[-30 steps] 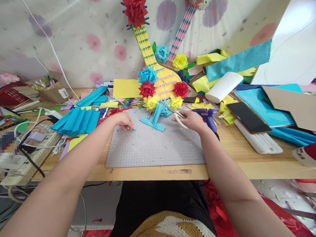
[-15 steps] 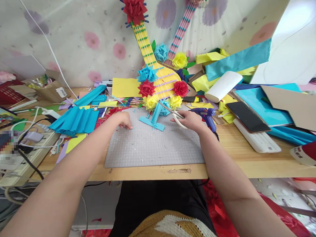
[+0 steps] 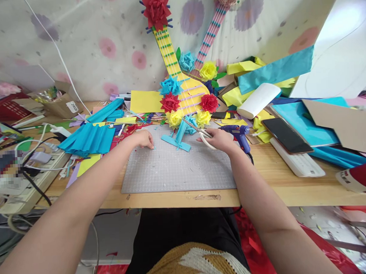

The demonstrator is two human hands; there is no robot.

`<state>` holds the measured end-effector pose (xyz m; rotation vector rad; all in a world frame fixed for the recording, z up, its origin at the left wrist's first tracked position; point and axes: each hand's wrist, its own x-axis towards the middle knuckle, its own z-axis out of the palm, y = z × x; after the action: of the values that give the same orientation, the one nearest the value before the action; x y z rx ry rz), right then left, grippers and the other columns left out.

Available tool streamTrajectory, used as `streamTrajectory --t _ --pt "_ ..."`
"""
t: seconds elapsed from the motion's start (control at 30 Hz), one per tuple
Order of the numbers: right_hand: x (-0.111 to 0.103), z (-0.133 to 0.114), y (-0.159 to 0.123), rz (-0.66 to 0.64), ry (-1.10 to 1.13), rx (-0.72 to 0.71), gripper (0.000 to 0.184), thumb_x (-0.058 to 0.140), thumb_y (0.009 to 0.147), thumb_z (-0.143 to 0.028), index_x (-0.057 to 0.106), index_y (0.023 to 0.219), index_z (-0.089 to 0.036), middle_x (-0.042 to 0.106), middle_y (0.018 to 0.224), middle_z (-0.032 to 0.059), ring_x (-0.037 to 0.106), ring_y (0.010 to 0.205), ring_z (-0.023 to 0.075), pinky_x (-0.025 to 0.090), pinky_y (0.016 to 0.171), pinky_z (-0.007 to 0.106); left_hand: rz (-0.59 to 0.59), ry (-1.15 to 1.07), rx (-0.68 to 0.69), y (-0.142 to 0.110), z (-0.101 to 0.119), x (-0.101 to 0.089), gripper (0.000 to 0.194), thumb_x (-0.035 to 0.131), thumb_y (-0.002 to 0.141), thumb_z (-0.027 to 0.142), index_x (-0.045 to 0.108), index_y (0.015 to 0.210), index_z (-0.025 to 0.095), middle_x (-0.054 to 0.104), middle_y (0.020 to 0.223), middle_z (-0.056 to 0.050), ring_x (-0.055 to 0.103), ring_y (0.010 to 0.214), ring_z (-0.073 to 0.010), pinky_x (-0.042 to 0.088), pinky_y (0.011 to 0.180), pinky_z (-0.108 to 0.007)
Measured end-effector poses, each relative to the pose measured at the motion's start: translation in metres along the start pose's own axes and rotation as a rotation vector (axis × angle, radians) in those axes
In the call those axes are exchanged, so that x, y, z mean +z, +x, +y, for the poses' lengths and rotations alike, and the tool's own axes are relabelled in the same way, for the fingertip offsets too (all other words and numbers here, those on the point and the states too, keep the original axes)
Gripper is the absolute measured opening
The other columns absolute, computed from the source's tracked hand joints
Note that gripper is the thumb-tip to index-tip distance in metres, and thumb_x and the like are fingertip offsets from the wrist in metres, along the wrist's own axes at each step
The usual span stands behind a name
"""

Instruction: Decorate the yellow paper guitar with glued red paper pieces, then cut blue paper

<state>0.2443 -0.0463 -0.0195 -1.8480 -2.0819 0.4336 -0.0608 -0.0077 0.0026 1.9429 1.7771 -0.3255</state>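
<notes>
My right hand point(image 3: 221, 140) is closed on scissors point(image 3: 205, 136) with white handles, their blades pointing to the upper left over the blue paper pieces. My left hand point(image 3: 145, 139) is at the left part of the grey cutting mat point(image 3: 178, 173), fingertips pinched together low over it. A tiny blue speck shows at those fingertips; whether they grip it is too small to tell. Between my hands lie a blue paper strip point(image 3: 168, 141) and a rolled blue paper piece point(image 3: 180, 132). Behind them a yellow paper guitar point(image 3: 194, 88) with paper flowers leans back.
A purple glue gun point(image 3: 242, 136) lies right of my right hand. Further right are a phone point(image 3: 287, 134) on a white box and a red cup point(image 3: 362, 177). Pleated blue paper point(image 3: 89, 141) and a power strip point(image 3: 48, 181) with cables sit left. Paper scraps cover the back.
Hardly anything differs. My left hand has shifted very slightly, its fingers still pinched at the mat. The scissors stay in my right hand at nearly the same place.
</notes>
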Motion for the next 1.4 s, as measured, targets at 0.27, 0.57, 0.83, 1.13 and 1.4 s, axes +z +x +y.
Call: streamTrajectory --t 0.27,0.57,0.83,1.13,1.4 --pt "0.000 -0.001 0.000 -0.007 0.049 -0.010 0.041 0.054 0.068 -0.063 0.058 0.070 -0.022 0.062 0.069 0.0017 0.052 0.064 0.0168 0.029 0.053 0.026 0.067 -0.142 -0.037 -0.009 0.003 -0.005 0.017 0.071 0.051 0.035 0.065 0.053 0.020 0.055 0.050 0.001 0.048 0.045 -0.0105 0.038 0.050 -0.022" --pt "0.000 -0.003 0.000 -0.023 0.097 -0.011 0.042 0.051 0.070 -0.062 0.060 0.073 -0.022 0.061 0.069 0.0019 0.053 0.065 0.0172 0.030 0.054 0.026 0.329 -0.335 0.022 0.003 0.006 -0.001 0.027 0.066 0.061 0.047 0.059 0.061 0.020 0.056 0.056 -0.001 0.052 0.051 -0.0147 0.038 0.053 -0.026" --pt "0.003 -0.010 -0.001 -0.004 0.112 0.003 0.042 0.046 0.075 -0.062 0.052 0.072 -0.020 0.061 0.071 0.0037 0.052 0.066 0.0172 0.031 0.055 0.025 0.490 -0.563 0.136 0.020 0.076 0.032 0.041 0.063 0.062 0.058 0.055 0.070 0.018 0.064 0.077 -0.007 0.058 0.075 -0.0226 0.040 0.063 -0.029" --pt "0.008 -0.007 0.003 0.027 0.172 -0.015 0.039 0.043 0.079 -0.059 0.053 0.078 -0.022 0.063 0.078 0.0052 0.056 0.073 0.0200 0.035 0.060 0.027 0.436 -0.843 0.039 0.029 0.085 0.031 0.015 0.056 0.071 0.023 0.049 0.057 0.020 0.058 0.058 -0.004 0.059 0.073 -0.0224 0.041 0.066 -0.031" --pt "0.015 -0.011 0.004 0.050 0.137 0.016 0.038 0.043 0.078 -0.057 0.054 0.076 -0.021 0.061 0.074 0.0054 0.055 0.071 0.0206 0.034 0.058 0.027 0.443 -0.933 0.044 0.023 0.092 0.044 0.025 0.065 0.057 0.011 0.046 0.072 0.018 0.056 0.064 0.000 0.057 0.066 -0.0170 0.041 0.063 -0.028"
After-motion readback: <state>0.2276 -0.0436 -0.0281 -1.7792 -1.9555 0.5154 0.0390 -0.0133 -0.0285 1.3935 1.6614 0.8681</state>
